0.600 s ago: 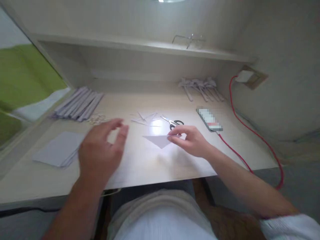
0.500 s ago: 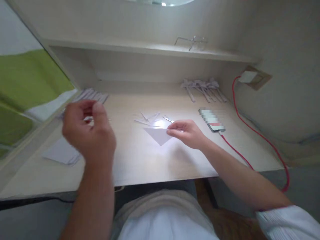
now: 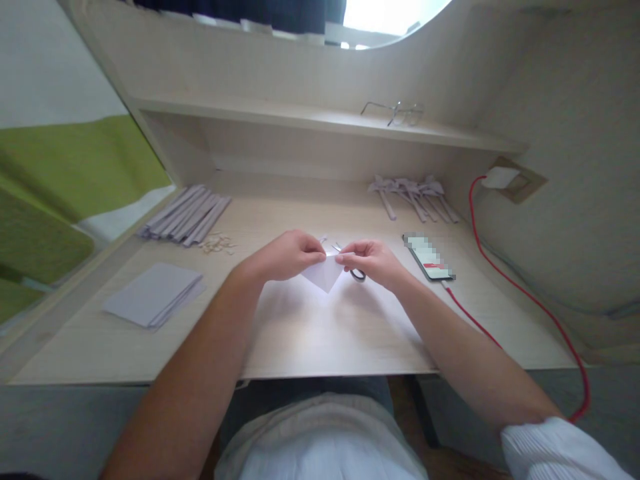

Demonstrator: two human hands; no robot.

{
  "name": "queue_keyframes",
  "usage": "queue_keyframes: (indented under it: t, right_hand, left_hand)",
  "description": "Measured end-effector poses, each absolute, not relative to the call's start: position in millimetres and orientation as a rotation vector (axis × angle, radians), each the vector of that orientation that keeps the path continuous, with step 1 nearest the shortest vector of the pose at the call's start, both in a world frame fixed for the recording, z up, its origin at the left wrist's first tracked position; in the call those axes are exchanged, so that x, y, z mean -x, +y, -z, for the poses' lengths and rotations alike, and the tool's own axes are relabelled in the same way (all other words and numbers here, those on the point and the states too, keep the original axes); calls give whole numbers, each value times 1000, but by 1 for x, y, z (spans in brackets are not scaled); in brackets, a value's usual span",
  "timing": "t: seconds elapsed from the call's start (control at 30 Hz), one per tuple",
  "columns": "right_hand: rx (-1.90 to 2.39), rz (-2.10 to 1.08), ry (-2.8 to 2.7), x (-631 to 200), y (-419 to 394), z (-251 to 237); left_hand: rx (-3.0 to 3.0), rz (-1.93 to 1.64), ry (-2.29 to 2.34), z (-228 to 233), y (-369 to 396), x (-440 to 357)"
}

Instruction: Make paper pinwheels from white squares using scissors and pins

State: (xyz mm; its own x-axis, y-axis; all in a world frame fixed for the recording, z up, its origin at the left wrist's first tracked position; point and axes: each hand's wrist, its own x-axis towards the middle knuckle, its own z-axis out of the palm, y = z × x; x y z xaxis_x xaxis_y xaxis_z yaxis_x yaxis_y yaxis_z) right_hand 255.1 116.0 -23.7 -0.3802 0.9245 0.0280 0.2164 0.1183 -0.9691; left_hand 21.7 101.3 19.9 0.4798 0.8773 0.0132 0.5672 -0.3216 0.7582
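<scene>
At far left on the desk [image 3: 300,333], lying flat: a stack of paper sheets [image 3: 153,303], and behind it a row of folded strips [image 3: 187,215] with small scraps [image 3: 217,245] just beside. At centre, pinching the top edge of a white paper triangle [image 3: 324,275] from the left with closed fingers: left hand [image 3: 285,255]. Gripping the same edge from the right: right hand [image 3: 373,262], partly covering scissors [image 3: 354,270]. Further right, lying near: a phone [image 3: 428,256], a red cable [image 3: 505,267], paper shapes [image 3: 413,193] at the back, glasses [image 3: 395,112] on the shelf.
</scene>
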Motion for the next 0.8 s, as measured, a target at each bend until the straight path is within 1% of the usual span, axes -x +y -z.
queue_keyframes:
  t: [0.1,0.23,0.5,0.7,0.8]
  right_hand:
    - [1066,-1323,-1691,-260,118,30]
    - [1027,-1339,-1678,-261,119,35]
    - [1030,-1285,-1697,-250,110,31]
    - [1060,-1200,-1789,-240,98,27]
    - [1203,-1009,-1901,-245,100,25]
  left_hand:
    - [-1937,-566,1129,-14,103,-19]
    - [-1810,-475,979,-4,105,-12]
    - [-1652,-291,802,14,110,4]
    - [-1651,-414,875,25,97,-9]
    - [-1555,-521,934,29,93,-13]
